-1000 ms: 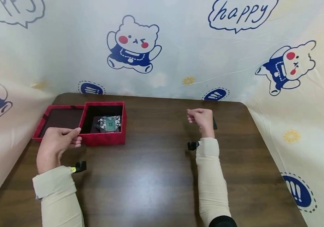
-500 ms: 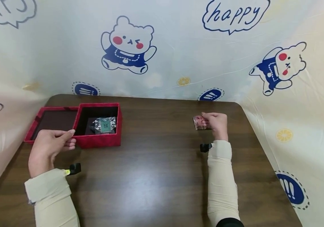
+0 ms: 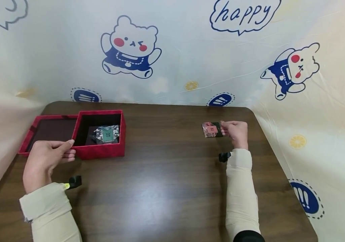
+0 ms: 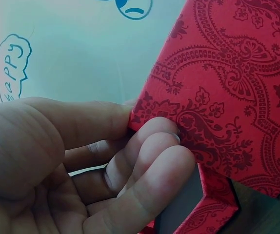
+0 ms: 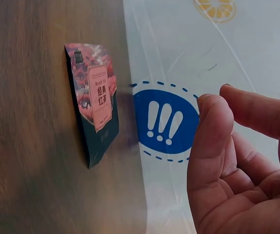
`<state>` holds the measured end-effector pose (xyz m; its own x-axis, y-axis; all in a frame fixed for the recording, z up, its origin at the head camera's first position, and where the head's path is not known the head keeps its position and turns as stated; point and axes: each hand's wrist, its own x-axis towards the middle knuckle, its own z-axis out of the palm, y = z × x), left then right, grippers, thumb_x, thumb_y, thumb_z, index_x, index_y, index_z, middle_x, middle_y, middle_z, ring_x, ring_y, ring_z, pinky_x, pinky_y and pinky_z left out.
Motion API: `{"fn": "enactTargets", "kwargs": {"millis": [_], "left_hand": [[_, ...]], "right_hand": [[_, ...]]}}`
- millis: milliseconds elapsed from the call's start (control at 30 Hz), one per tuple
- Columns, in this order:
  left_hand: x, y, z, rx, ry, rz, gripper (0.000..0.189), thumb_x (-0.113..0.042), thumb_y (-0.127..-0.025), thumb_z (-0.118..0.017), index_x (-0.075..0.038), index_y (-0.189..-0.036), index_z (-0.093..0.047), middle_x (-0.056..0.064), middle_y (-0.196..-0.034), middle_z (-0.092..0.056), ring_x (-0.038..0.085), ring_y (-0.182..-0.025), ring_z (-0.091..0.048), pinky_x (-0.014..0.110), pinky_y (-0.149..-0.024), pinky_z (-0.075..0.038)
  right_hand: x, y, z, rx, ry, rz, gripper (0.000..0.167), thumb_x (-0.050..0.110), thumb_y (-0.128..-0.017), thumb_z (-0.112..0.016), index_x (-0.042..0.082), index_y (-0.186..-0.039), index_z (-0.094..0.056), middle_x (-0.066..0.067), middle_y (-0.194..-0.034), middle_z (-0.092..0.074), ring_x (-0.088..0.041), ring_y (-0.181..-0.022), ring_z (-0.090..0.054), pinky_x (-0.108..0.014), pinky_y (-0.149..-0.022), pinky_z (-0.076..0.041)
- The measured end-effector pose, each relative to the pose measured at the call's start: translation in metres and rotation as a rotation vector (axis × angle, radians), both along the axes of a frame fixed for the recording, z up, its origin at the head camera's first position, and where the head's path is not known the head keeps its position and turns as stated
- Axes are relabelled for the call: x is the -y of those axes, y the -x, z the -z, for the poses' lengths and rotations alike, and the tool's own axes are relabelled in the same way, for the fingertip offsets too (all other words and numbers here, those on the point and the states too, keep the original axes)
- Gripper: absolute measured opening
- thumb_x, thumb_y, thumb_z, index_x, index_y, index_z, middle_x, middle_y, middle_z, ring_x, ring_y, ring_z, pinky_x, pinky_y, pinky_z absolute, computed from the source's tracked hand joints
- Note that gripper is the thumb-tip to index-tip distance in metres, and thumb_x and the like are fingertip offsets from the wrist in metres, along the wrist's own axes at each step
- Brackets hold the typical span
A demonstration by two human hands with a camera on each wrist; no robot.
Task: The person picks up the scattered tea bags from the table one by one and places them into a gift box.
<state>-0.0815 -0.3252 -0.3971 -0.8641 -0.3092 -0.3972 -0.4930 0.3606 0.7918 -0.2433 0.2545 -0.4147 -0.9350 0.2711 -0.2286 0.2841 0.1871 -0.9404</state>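
My left hand [image 3: 46, 160] grips the near-left corner of a red box [image 3: 101, 152], thumb on its rim. In the left wrist view the fingers bend at the corner of its patterned red wall [image 4: 228, 92]. Inside the box lies a sachet with a green label [image 3: 108, 135]. On the table's right side lies a flat black tea sachet [image 3: 211, 129], pink and dark green. Just right of it is my right hand [image 3: 235, 131]. In the right wrist view this hand's fingers are loosely bent, thumb and forefinger apart, with nothing between them and a gap to the sachet.
The box's lid [image 3: 55, 132] lies inside up, against the box's left side. Brown wooden table [image 3: 160, 188] runs between the hands. Behind and at the sides hangs a pale cloth [image 3: 178, 50] printed with bears.
My right hand has moved right, off the black tea sachet, which has come into sight on the table. The left hand stays at the box corner. The head view has shifted slightly.
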Motion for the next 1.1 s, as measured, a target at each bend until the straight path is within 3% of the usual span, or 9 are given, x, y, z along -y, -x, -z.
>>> {"fn": "enactTargets", "kwargs": {"millis": [200,333,600,733,900,1100], "left_hand": [[-0.001,0.0,0.001,0.006,-0.028,-0.022,0.075,-0.049,-0.094,-0.066,0.006,-0.143,-0.051,0.002,-0.089,-0.073,0.02,-0.084,-0.075,0.025,-0.074,-0.058],[0.001,0.0,-0.001,-0.013,-0.019,-0.01,0.074,-0.048,-0.094,-0.066,0.007,-0.141,-0.052,0.003,-0.088,-0.073,0.021,-0.082,-0.075,0.026,-0.073,-0.058],[0.001,0.001,0.0,0.003,-0.021,-0.025,0.073,-0.048,-0.095,-0.066,0.007,-0.141,-0.052,0.005,-0.089,-0.074,0.02,-0.083,-0.075,0.024,-0.072,-0.058],[0.0,0.001,0.0,-0.011,-0.022,-0.027,0.072,-0.047,-0.094,-0.067,0.007,-0.14,-0.053,0.006,-0.09,-0.074,0.021,-0.083,-0.075,0.027,-0.073,-0.058],[0.0,0.001,-0.001,-0.012,-0.022,-0.028,0.073,-0.048,-0.094,-0.067,0.007,-0.14,-0.053,0.005,-0.089,-0.074,0.021,-0.083,-0.075,0.028,-0.075,-0.058],[0.001,-0.001,-0.001,-0.013,-0.042,-0.03,0.073,-0.046,-0.094,-0.067,0.007,-0.141,-0.052,0.004,-0.088,-0.073,0.02,-0.082,-0.075,0.027,-0.074,-0.058]], "right_hand": [[-0.009,0.006,0.009,0.092,-0.267,-0.005,0.027,0.022,-0.093,-0.075,-0.003,-0.101,-0.078,-0.007,-0.076,-0.07,-0.018,-0.069,-0.064,-0.034,-0.073,-0.054],[-0.013,0.011,0.02,0.147,-0.354,-0.02,0.028,0.023,-0.092,-0.075,-0.004,-0.096,-0.078,-0.006,-0.067,-0.068,-0.021,-0.068,-0.061,-0.034,-0.066,-0.044],[-0.011,0.015,0.038,0.187,-0.563,-0.079,0.027,0.024,-0.088,-0.079,-0.003,-0.087,-0.078,-0.007,-0.064,-0.067,-0.024,-0.066,-0.061,-0.036,-0.063,-0.049],[-0.008,0.015,0.041,0.17,-0.656,-0.086,0.027,0.024,-0.088,-0.079,-0.003,-0.088,-0.078,-0.014,-0.075,-0.07,-0.032,-0.08,-0.061,-0.045,-0.074,-0.052],[-0.006,0.019,0.042,0.162,-0.698,-0.078,0.032,0.023,-0.086,-0.078,-0.006,-0.097,-0.073,-0.026,-0.104,-0.068,-0.043,-0.1,-0.06,-0.054,-0.091,-0.051],[-0.007,0.023,0.042,0.242,-0.678,-0.124,0.047,0.024,-0.088,-0.074,-0.013,-0.116,-0.062,-0.032,-0.115,-0.059,-0.04,-0.099,-0.055,-0.051,-0.09,-0.051]]}}
